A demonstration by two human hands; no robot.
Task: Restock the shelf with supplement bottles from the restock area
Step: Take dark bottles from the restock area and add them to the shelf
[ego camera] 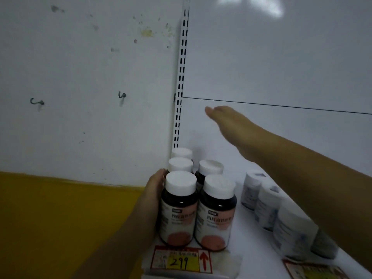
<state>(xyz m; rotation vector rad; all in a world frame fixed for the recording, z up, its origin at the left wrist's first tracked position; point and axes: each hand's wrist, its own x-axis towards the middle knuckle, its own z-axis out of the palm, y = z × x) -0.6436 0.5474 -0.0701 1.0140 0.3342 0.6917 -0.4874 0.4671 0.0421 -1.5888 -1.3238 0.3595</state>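
White caps [181, 183] top five dark bottles [179, 214], which stand upright at the left end of the shelf [253, 248], just behind the price tag [181, 260]. There are three in the left file and two in the right.

Your left hand [156, 190] comes up from below and lies against the left side of the dark bottles. Its fingers are nearly straight and pressed to the front-left one, not wrapped round it.

Your right hand [227, 121] reaches out above and to the right of the dark bottles, well apart from them. It is palm down with fingers straight and together, holding nothing.

Each front dark bottle wears a white label with a pinkish circle low down; the print is too blurred to read. To the right of the dark bottles stands a row of white bottles [269, 206], partly hidden under your right forearm.
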